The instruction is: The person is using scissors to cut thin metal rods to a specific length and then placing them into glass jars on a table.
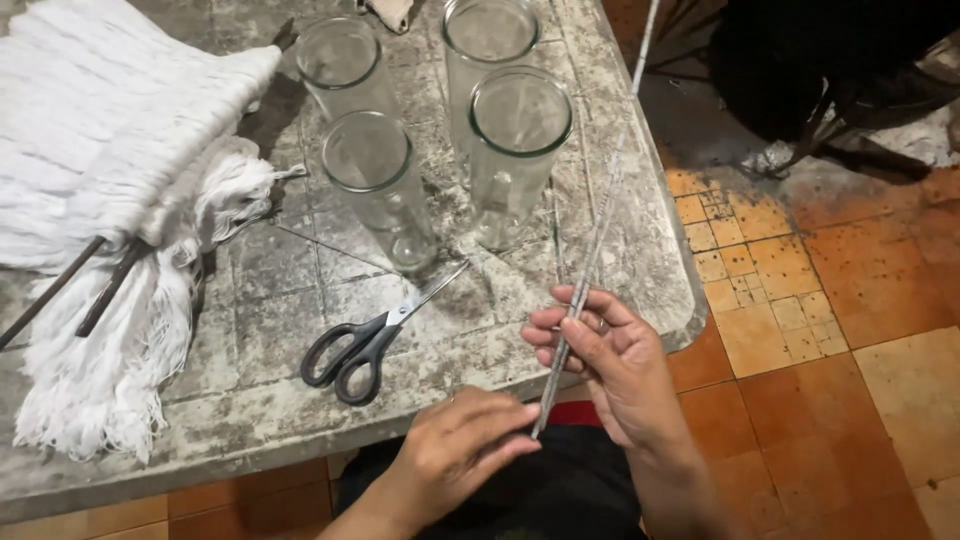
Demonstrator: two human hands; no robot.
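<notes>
Just past the table's [240, 420] near edge, the person's 2 hands hold a long thin grey rod [590, 250], which slants up and away from its lower end toward the far right corner of the table. The right hand [610, 355] is curled around the rod's lower part, fingers closed on it in a light grip. The left hand [470, 435] pinches the rod's bottom tip between thumb and fingertips. On the worn, stained table stand 4 tall clear glasses [520, 150], grouped close together and upright, just left of the rod. A pair of black-handled scissors [375, 335] lies closed in front of the glasses, blades pointing toward them. At the left, a heap of white string [110, 180] is wound over 2 dark sticks [80, 285], with loose strands hanging down. Orange floor tiles [830, 330] show to the right.
</notes>
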